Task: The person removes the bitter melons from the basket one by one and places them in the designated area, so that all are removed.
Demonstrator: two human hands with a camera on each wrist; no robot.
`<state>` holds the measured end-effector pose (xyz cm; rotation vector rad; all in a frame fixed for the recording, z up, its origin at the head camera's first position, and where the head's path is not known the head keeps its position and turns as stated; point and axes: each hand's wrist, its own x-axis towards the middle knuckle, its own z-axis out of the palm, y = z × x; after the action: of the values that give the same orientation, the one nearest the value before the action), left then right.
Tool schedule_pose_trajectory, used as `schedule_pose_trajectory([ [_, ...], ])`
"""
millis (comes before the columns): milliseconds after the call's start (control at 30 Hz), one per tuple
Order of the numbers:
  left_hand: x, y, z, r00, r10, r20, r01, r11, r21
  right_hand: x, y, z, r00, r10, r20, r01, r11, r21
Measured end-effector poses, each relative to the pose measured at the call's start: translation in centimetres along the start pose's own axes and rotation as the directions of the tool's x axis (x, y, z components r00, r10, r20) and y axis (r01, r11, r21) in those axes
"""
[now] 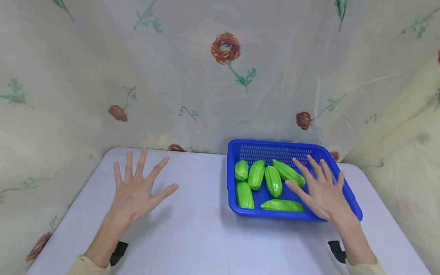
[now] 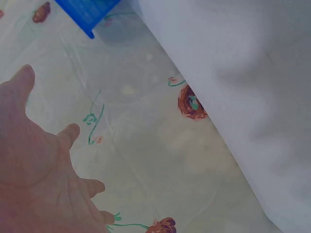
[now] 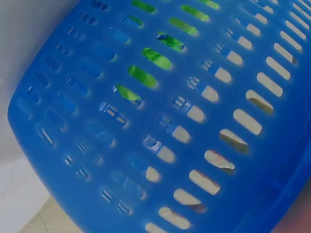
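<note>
My left hand (image 1: 134,193) hovers over the left part of the white table (image 1: 196,221), its fingers spread wide and nothing in it. In the left wrist view, its palm and fingertips show at the left side. My right hand (image 1: 324,193) is held over the right end of a blue plastic basket (image 1: 295,217), fingers splayed and holding nothing. Several bright green, ridged gourd-like vegetables (image 1: 273,181) lie in the basket, mostly towards its left and middle. From the right wrist, the basket's slotted wall (image 3: 160,111) fills most of the view, with green showing through the slots.
A pale curtain (image 1: 165,68) printed with brown flowers and green stems hangs behind the table and along both sides. Black straps (image 1: 118,253) show beside both wrists. The basket stands near the table's back edge, right of centre.
</note>
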<state>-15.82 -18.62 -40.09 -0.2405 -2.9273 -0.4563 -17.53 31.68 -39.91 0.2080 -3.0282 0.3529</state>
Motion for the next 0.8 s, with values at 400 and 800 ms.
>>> schedule_pose_trajectory([
  [400,-0.1,1.0,-0.2,1.0,0.013,0.008,-0.013,1.0,-0.013,-1.4,1.7,0.0,1.0,0.018,-0.004,-0.018,1.0,0.009],
  [800,-0.1,1.6,0.0,0.999,0.024,0.046,-0.023,0.999,-0.023,-3.3,4.2,0.3,0.997,0.077,-0.03,-0.076,0.997,0.03],
])
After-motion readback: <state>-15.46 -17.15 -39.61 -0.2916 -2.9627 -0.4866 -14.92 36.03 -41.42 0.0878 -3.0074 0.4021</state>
